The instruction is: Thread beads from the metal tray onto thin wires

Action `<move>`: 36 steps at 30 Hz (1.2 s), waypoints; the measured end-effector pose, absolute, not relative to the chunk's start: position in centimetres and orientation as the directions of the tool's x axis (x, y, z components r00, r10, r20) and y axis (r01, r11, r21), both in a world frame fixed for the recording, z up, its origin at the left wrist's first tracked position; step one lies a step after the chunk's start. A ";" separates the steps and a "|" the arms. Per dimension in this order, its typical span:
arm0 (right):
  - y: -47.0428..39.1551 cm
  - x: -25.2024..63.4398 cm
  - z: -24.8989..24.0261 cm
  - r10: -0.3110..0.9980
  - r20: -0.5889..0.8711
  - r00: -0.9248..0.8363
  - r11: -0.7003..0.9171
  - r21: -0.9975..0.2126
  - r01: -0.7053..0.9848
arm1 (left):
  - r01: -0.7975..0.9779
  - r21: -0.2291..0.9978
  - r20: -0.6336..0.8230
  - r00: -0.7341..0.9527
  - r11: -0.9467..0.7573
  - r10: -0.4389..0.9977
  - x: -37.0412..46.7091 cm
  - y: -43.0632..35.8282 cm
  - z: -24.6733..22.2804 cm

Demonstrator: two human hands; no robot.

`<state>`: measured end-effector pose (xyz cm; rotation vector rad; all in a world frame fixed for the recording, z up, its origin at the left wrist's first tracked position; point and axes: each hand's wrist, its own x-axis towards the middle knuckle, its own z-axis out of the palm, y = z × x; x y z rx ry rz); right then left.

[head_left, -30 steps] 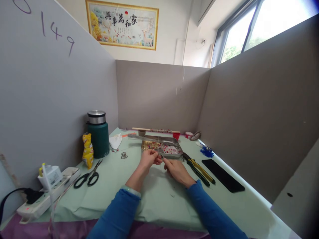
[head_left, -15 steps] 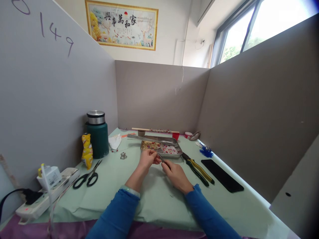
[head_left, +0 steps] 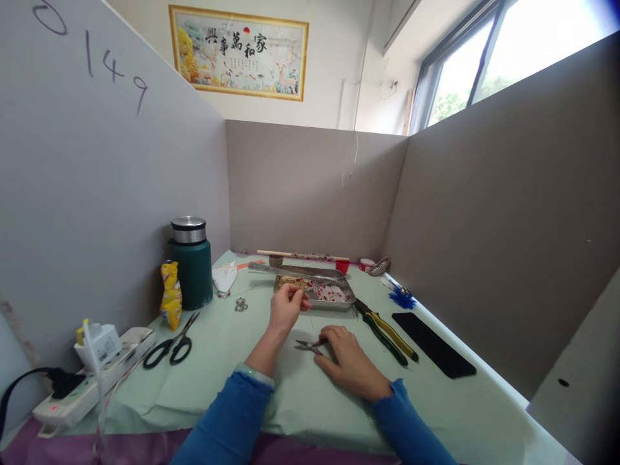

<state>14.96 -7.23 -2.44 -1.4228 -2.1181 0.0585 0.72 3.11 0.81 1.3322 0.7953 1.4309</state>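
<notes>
My left hand [head_left: 289, 308] is raised at the near edge of the metal tray [head_left: 334, 305]. Its thumb and forefinger are pinched together, and what they hold is too fine to make out. Low over the cloth, my right hand [head_left: 351, 361] curls round the handles of small pliers [head_left: 307, 347], whose jaws point left and stand slightly apart. Gold, red and clear beads [head_left: 328, 292] lie in the tray. A bundle of thin metal wires [head_left: 276, 268] rests across the tray's far left side.
Black-handled scissors [head_left: 172, 347], a green flask [head_left: 191, 274], a yellow packet [head_left: 171, 296] and a power strip [head_left: 94, 374] stand at left. Larger green-yellow pliers [head_left: 387, 332] and a black strip [head_left: 433, 344] lie at right. A beaded stick [head_left: 312, 256] lies behind. Grey partitions [head_left: 314, 187] enclose the table.
My right hand has come away from my left, down toward me, and the small pliers are now low at the cloth. My left hand stays by the tray, still pinched.
</notes>
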 end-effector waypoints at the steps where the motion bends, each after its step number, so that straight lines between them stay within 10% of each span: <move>1: -7.4 15.0 -2.5 0.852 0.455 -0.258 0.426 -0.316 0.848 | -0.221 0.927 0.328 0.086 -0.303 0.941 0.7 3.1 0.8; 4: -7.6 15.1 -2.5 0.829 0.497 -0.257 0.443 -0.302 0.844 | -0.210 0.918 0.358 0.076 -0.336 0.930 0.7 3.1 0.9; 12: -5.6 15.5 -0.6 0.885 0.463 0.052 0.369 -0.764 0.529 | -0.193 0.875 0.463 0.071 -0.443 0.884 0.7 2.2 1.4; 20: -3.4 13.9 0.5 0.643 0.765 0.042 0.526 -0.480 0.702 | -0.300 0.856 0.468 0.102 -0.421 0.878 0.7 2.0 1.8; 36: -3.3 13.8 -0.9 0.524 0.851 0.001 0.507 -0.313 0.803 | -0.298 0.871 0.440 0.124 -0.390 0.889 1.1 1.9 1.6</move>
